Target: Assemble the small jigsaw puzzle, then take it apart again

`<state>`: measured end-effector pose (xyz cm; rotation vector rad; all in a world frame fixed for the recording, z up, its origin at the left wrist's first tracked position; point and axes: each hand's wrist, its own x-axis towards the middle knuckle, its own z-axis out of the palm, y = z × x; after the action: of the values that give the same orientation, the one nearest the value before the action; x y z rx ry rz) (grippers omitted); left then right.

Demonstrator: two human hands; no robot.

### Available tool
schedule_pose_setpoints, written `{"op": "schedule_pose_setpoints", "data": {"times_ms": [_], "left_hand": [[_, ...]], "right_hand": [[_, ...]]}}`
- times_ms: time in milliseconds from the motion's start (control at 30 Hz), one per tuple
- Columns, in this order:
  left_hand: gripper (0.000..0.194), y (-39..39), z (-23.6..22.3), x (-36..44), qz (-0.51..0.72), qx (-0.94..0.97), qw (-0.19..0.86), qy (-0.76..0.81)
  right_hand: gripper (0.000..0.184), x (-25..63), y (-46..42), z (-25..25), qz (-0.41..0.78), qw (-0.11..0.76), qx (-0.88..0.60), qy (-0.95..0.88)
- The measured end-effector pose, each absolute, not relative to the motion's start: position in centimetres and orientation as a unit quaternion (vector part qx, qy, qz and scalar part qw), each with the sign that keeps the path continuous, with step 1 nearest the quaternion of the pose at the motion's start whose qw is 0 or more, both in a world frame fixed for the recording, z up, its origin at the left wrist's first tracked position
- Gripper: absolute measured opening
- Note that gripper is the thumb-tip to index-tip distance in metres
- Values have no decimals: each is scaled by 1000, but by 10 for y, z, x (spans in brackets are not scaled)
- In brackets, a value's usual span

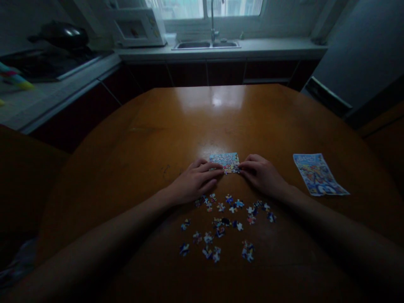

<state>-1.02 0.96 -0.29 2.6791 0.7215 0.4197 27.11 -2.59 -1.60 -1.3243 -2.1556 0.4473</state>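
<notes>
A partly joined jigsaw puzzle [224, 159] lies flat on the wooden table, pale blue along its far edge and many-coloured nearer me. Over its left side rests my left hand [200, 179], fingers stretched out and lying on the joined pieces. At the puzzle's right edge, my right hand [259, 171] has thumb and fingertips pinched together; whatever is between them is too small and dark to make out. Several loose puzzle pieces [220, 231] are scattered on the table between my forearms, some overlapping.
A creased printed picture sheet [318, 174] lies to the right on the wooden table [151, 126]. Beyond the table's far edge are a counter with a sink [206, 45] and a microwave [139, 27]. A black wok [65, 35] stands on the stove at the left.
</notes>
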Motion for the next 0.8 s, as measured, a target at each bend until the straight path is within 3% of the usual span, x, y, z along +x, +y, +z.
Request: {"op": "schedule_pose_setpoints", "data": {"times_ms": [400, 600, 800], "left_hand": [[39, 11, -3, -10, 154, 939, 181, 247], [38, 10, -2, -10, 140, 943, 168, 250], [38, 9, -2, -10, 140, 943, 166, 251]], "right_hand": [[22, 271, -28, -15, 152, 273, -507, -803], [22, 273, -27, -17, 153, 318, -508, -786], [21, 273, -26, -19, 143, 293, -487, -810]]}}
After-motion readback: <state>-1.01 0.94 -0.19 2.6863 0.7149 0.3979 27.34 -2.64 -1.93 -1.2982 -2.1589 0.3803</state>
